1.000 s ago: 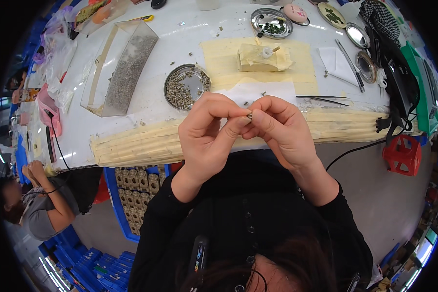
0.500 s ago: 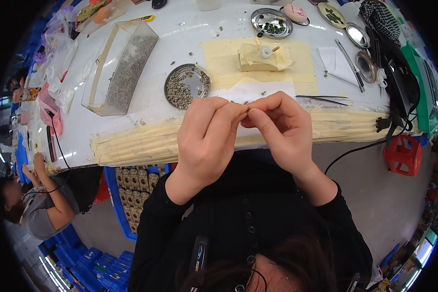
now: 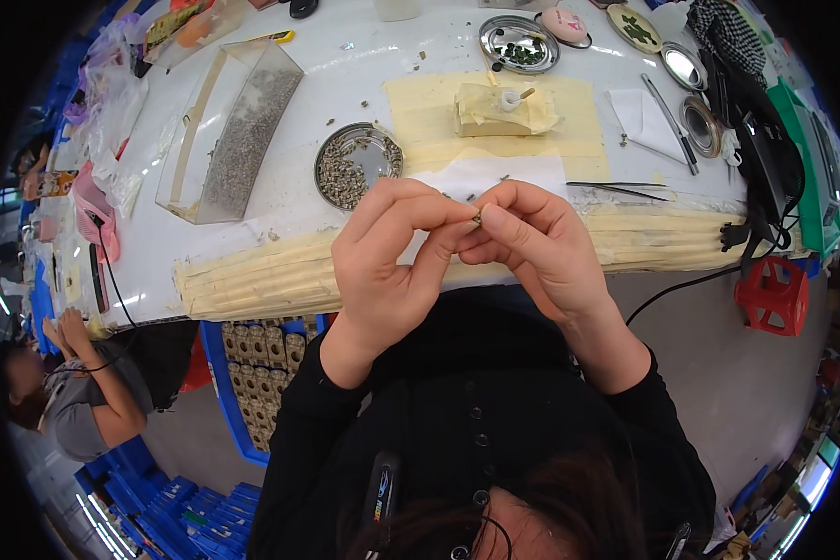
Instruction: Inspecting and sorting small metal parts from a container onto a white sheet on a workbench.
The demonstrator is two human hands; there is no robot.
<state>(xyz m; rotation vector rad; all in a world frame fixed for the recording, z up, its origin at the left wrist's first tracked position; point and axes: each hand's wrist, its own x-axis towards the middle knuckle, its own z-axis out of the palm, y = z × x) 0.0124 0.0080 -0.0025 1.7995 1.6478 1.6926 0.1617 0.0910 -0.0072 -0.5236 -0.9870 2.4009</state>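
Both hands meet over the table's padded front edge, fingertips pinched together. Between them shows a tiny dull metal part [image 3: 477, 219], too small to name more exactly. My left hand [image 3: 387, 257] is closed in a pinch on its left side. From the other side, my right hand [image 3: 541, 247] pinches it with thumb and forefinger. Just beyond the fingers, a few loose metal bits [image 3: 505, 177] lie on a white sheet [image 3: 541, 170]. A round steel dish [image 3: 383, 154] partly filled with similar small metal parts stands beyond my left hand.
A clear bin [image 3: 243, 140] of small grey parts stands at left. Behind the sheet is a taped block [image 3: 495, 112]. Tweezers [image 3: 616, 187] lie right, and a steel plate [image 3: 519, 45] holds dark green pieces. A co-worker [image 3: 107, 397] sits at far left, near a blue crate [image 3: 219, 373].
My left hand has turned and its fingers have opened out into a wider loop. My right thumb has shifted over the small part. The co-worker's hands moved slightly.
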